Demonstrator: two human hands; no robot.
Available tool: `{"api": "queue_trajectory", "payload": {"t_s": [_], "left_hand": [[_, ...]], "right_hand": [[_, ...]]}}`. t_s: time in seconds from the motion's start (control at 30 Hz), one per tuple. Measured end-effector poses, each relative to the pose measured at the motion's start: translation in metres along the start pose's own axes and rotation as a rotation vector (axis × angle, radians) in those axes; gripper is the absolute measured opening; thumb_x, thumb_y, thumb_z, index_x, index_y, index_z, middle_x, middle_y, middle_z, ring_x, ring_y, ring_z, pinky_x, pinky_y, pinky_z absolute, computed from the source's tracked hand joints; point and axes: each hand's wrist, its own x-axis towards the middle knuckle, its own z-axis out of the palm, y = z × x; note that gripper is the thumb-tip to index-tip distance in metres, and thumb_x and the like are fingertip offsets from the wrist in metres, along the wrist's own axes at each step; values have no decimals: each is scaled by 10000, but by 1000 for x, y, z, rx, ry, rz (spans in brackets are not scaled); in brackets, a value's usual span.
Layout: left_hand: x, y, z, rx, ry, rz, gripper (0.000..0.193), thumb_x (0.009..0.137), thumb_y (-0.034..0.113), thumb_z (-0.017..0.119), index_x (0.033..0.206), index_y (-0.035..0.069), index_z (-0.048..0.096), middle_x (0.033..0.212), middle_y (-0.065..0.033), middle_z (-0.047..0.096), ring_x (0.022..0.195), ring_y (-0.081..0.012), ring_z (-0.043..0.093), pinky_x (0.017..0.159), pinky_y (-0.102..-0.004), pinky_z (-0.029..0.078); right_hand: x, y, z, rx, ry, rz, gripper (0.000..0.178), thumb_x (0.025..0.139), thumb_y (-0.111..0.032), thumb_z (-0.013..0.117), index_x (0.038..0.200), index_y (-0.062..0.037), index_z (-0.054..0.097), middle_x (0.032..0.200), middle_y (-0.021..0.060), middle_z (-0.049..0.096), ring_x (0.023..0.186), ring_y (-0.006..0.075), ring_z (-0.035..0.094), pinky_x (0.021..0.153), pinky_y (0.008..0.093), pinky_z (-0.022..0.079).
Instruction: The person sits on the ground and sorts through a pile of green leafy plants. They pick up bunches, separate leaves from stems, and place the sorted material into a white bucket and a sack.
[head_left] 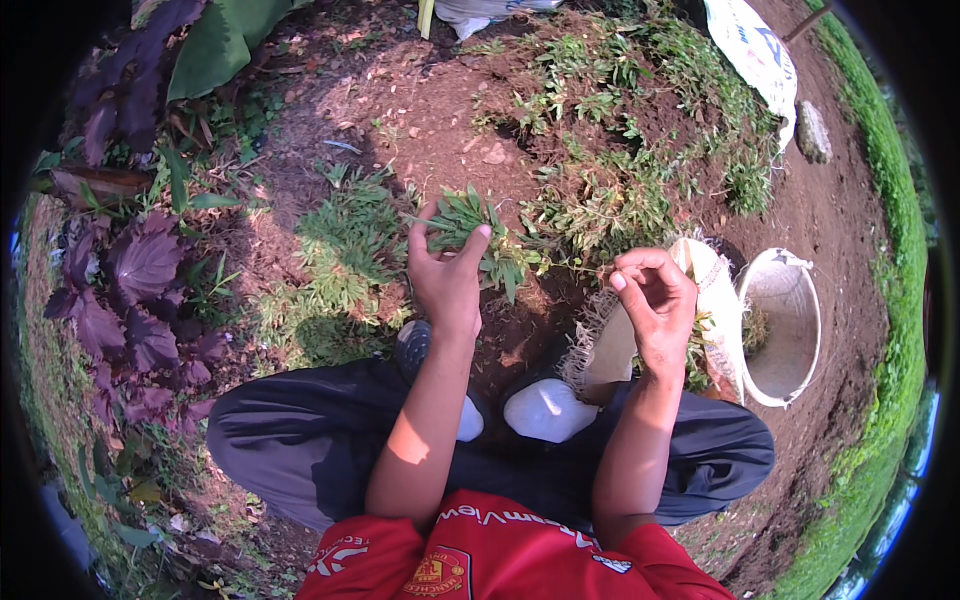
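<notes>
My left hand (446, 282) is closed around a bunch of green grass sprigs (468, 222), its leaves fanning out past my thumb and fingers. To the right, my right hand (655, 300) pinches the end of a thin stem or runner (585, 266), which reaches across toward the bunch. Left of my left hand lies a pile of similar grass sprigs (350, 235) on the soil. A larger heap of uprooted grass (620, 200) spreads beyond my right hand. Right beside that hand is an open woven sack (712, 300) with frayed edges and some greenery at its mouth.
A whitish bucket (785, 340) lies tipped at the right, near a stone (813, 132). A white printed sack (755, 60) rests at the far right, another pale sack (490, 14) at the top. Purple-leaved plants (145, 275) grow on the left. A strip of lawn (895, 250) borders the right.
</notes>
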Motion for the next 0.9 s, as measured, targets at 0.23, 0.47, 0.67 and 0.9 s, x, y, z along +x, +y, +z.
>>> {"api": "queue_trajectory", "payload": {"t_s": [0.23,0.47,0.67,0.9], "left_hand": [[1,-1,-4,-45,-26,-50,451,920,-29,719,1340,36,566,1122,-71,691,999,-185,705,806,-404,622],[13,-10,-14,-267,127,-149,435,903,-3,749,1286,79,559,1182,-57,656,1105,-193,647,950,-445,519],[20,-13,-21,-337,198,-153,482,888,13,777,1265,113,494,1224,-54,610,1183,-185,591,1022,-452,486],[36,-38,-21,-432,267,-134,366,951,64,723,1228,130,491,1289,-80,559,1178,-234,558,955,-449,561]], "right_hand": [[10,16,-15,351,235,-17,84,953,58,651,1001,-8,630,889,57,642,846,200,686,827,362,575],[1,3,-2,249,-102,-276,205,858,167,615,914,-29,592,909,78,608,863,202,683,801,366,582],[8,-4,-12,351,192,-231,162,939,123,597,960,-35,568,935,74,599,884,213,672,768,392,604],[7,-37,-39,472,366,-294,124,965,7,672,1027,-61,589,977,45,594,902,192,639,813,389,603]]}}
